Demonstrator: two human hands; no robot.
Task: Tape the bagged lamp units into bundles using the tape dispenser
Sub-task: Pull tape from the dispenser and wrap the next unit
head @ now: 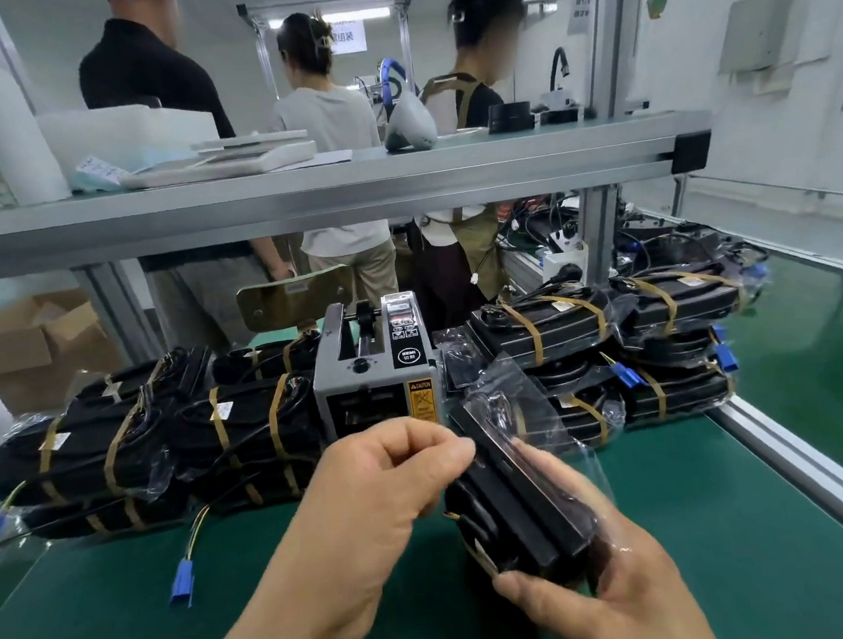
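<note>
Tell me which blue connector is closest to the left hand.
The blue connector on the green mat left of the left hand; others lie farther off.

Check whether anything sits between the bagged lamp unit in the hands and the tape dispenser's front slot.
Nothing visible does. The bagged lamp unit, held by the left hand and right hand, hangs just in front of the tape dispenser; only the left hand's own knuckles overlap its slot. Taped bundles lie to either side, not between.

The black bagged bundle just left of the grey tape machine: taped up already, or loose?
Taped: two tan tape bands wrap round the black bagged bundle, beside the grey tape dispenser.
</note>
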